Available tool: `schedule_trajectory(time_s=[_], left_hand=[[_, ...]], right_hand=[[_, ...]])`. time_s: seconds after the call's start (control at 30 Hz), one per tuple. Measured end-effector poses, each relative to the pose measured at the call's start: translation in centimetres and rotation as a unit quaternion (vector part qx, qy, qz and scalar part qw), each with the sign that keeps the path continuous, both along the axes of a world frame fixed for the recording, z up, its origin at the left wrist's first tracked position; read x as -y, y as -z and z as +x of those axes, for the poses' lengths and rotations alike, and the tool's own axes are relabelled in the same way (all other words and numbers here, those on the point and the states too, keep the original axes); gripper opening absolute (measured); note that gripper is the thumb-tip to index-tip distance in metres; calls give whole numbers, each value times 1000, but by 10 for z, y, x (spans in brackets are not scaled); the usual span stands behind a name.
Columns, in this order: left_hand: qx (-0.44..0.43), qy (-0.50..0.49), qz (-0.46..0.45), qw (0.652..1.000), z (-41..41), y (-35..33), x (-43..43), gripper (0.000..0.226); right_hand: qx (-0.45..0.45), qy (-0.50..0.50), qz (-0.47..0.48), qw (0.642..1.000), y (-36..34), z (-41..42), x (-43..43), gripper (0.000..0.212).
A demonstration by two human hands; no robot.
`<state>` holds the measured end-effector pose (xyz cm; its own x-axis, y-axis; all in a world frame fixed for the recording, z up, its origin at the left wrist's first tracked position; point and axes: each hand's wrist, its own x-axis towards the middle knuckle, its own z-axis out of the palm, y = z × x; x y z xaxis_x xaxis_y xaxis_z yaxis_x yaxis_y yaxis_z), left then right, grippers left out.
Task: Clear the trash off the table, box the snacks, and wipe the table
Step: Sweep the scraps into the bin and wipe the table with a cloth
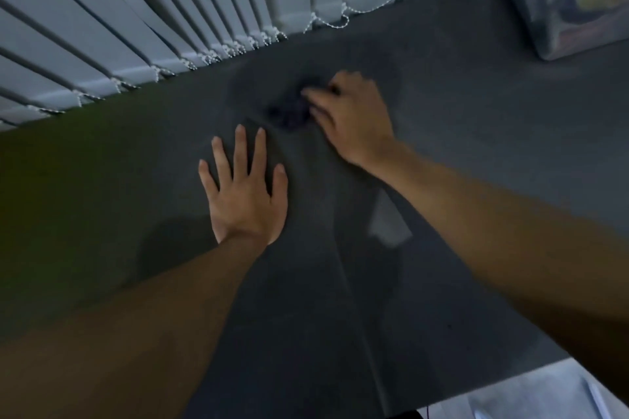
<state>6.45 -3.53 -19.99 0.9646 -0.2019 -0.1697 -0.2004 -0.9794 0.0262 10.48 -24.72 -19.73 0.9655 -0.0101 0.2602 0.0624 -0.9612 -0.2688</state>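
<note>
table: dark grey flat table [476, 133], fills the middle of the view, a seam running 12 to 6.
blinds: pale vertical slat blinds [136, 10], 11 o'clock, bead chain along the bottom at the table's far edge.
box: clear plastic box [571, 0], 2 o'clock on the table, contents blurred.
left hand: left hand [243, 194], centre, flat on the table, fingers straight and spread, holding nothing.
right hand: right hand [354, 116], 1 o'clock of the left, blurred, fingers curled round the cloth.
cloth: dark crumpled cloth [289, 110], on the table, under the right hand's fingers.

Dark crumpled cloth [289, 110] on grey table [476, 133], blurred box [571, 3] at far corner
</note>
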Motion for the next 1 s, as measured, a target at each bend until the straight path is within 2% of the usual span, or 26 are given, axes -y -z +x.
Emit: schedule_trajectory(time_s=[0.07, 0.13, 0.17, 0.27, 0.33, 0.43, 0.47, 0.5, 0.53, 0.63, 0.67, 0.7, 0.73, 0.8, 0.83, 0.87, 0.9, 1.0], left_hand=[[3, 1, -2, 1000, 1, 0, 0, 65], [4, 1, -4, 1000, 1, 1, 0, 64], [4, 1, -7, 1000, 1, 1, 0, 65], [7, -1, -13, 1000, 1, 1, -2, 65], [10, 0, -13, 1000, 1, 1, -2, 65], [12, 6, -10, 1000, 2, 1, -1, 65], [12, 6, -8, 1000, 2, 1, -2, 65], [14, 7, -8, 1000, 1, 1, -2, 65], [16, 8, -11, 1000, 1, 1, -3, 65], [25, 10, -16, 1000, 1, 1, -4, 65], [25, 11, -17, 999, 2, 1, -4, 65], [24, 11, -17, 1000, 2, 1, -3, 65], [23, 12, -18, 1000, 2, 1, -3, 65], [24, 15, -18, 999, 2, 2, -3, 65], [26, 16, -15, 999, 2, 2, -4, 65], [25, 14, -13, 1000, 1, 3, -4, 65], [22, 12, -13, 1000, 1, 3, -5, 65], [20, 11, -16, 1000, 1, 2, -4, 65]], right_hand=[[-11, 165, 17, 986, 0, 27, 8, 31], [-25, 222, 33, 974, 1, 35, -5, 31], [-22, 194, 38, 980, 1, 33, -15, 30], [-8, 16, 23, 1000, 2, 22, -9, 30], [-4, 12, -16, 1000, 1, 28, 24, 30], [-1, 217, 11, 976, 1, 38, 63, 31], [-2, 264, 27, 964, 1, 37, 62, 31], [-2, 272, 30, 962, 2, 35, 56, 30], [-5, 246, 30, 969, 2, 31, 48, 30], [1, 60, 28, 998, 4, 16, 49, 31], [8, 40, 10, 999, 3, 16, 61, 31], [11, 69, -12, 997, 2, 18, 76, 31], [9, 143, -23, 989, 1, 21, 90, 33], [-5, 341, 16, 940, 0, 28, 112, 34], [-14, 398, 36, 917, -2, 30, 109, 33], [-22, 400, 38, 915, -5, 31, 100, 33], [-26, 363, 31, 931, -4, 29, 87, 32], [-19, 145, 29, 989, 2, 11, 64, 31]])
